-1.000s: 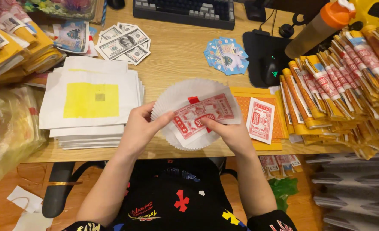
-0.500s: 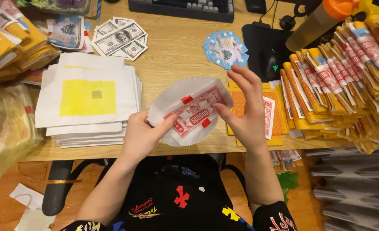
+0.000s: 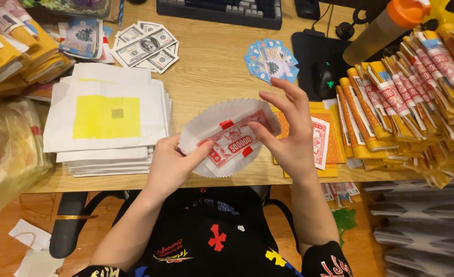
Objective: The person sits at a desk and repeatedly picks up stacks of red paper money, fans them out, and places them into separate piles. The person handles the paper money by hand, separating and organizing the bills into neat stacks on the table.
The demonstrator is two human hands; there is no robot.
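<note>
With the left hand [image 3: 173, 164] pinching the paper fan [image 3: 227, 134] and red note [image 3: 233, 141], right hand [image 3: 288, 136] spread loosely, the fan could collapse.

Two hands work at the near edge: one left hand [image 3: 173, 164] and one right hand [image 3: 288, 136]. Between them sits one round fan of white paper [image 3: 227, 136] carrying one red note [image 3: 234, 141]. One stack of white sheets [image 3: 106, 123] lies left, one keyboard [image 3: 219, 10] far, one mouse [image 3: 324, 79] and one orange-capped bottle [image 3: 383, 28] far right (the yellow bundles [image 3: 406, 97] overlap too much to count).
</note>
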